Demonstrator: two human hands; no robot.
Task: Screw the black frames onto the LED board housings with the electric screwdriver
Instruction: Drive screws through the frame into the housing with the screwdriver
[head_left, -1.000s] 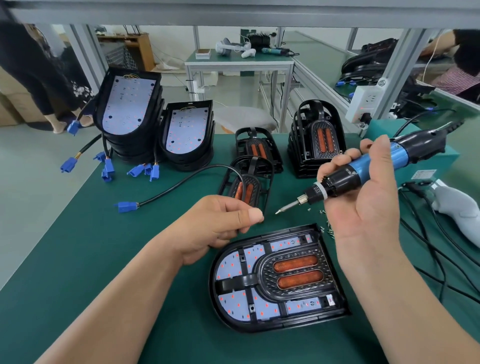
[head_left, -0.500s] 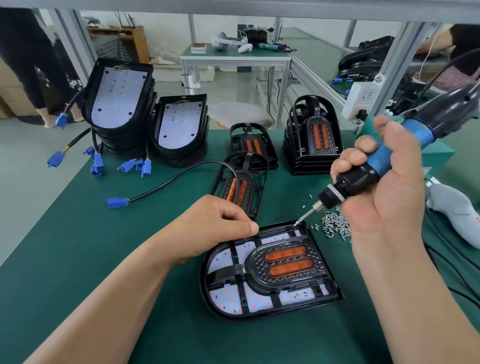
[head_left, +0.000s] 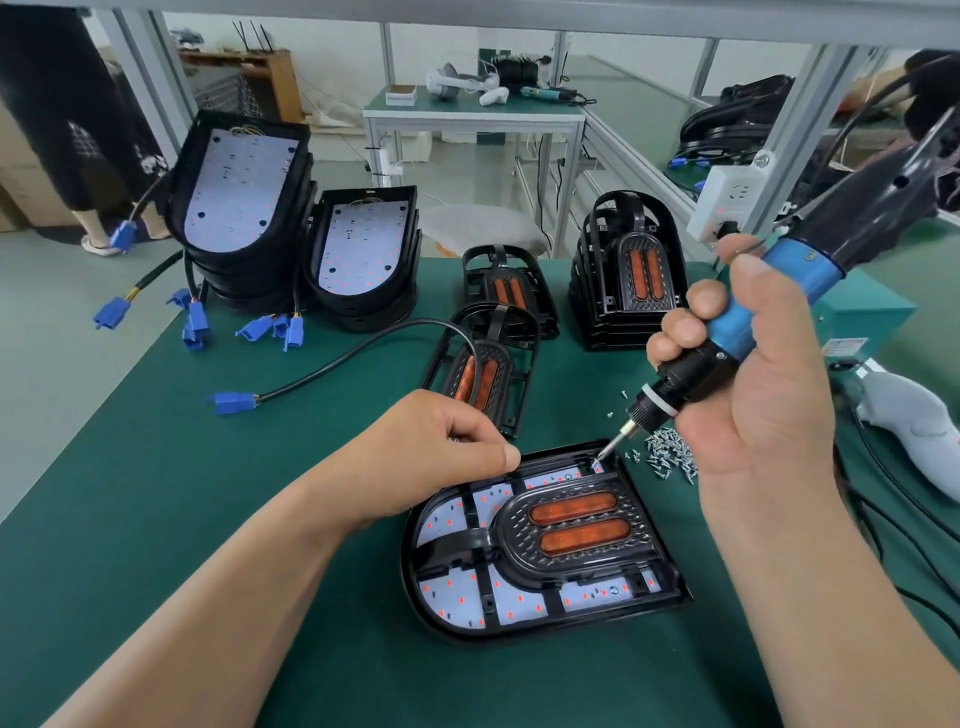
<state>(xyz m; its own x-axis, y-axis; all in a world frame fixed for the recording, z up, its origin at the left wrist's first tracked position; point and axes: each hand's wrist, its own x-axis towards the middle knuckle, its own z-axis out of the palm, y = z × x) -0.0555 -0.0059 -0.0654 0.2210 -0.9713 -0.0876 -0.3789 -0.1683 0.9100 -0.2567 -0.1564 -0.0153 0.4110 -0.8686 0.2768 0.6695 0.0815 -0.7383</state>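
Can't really make out the screw itself: the bit tip sits right at the far right corner of the black frame (head_left: 571, 540), and whatever's under it is too tiny to see. The back end of the electric screwdriver (head_left: 727, 338) and its cord run off the right edge.

Both forearms come in from the bottom. The right hand (head_left: 763, 415) is raised above the green table (head_left: 156, 519), with the driver tilted down and to the left. All its fingers are wrapped round the black and blue barrel. The left hand (head_left: 441, 457) is curled into a fist with the thumb laid along the forefinger, and the thumb tip is at the far left rim of the LED board housing (head_left: 415, 582). No idea if it's pinching anything.

The frame lies inside that housing, flat on the table between the two hands. A loose pile of screws (head_left: 667, 457) sits just right of that corner.
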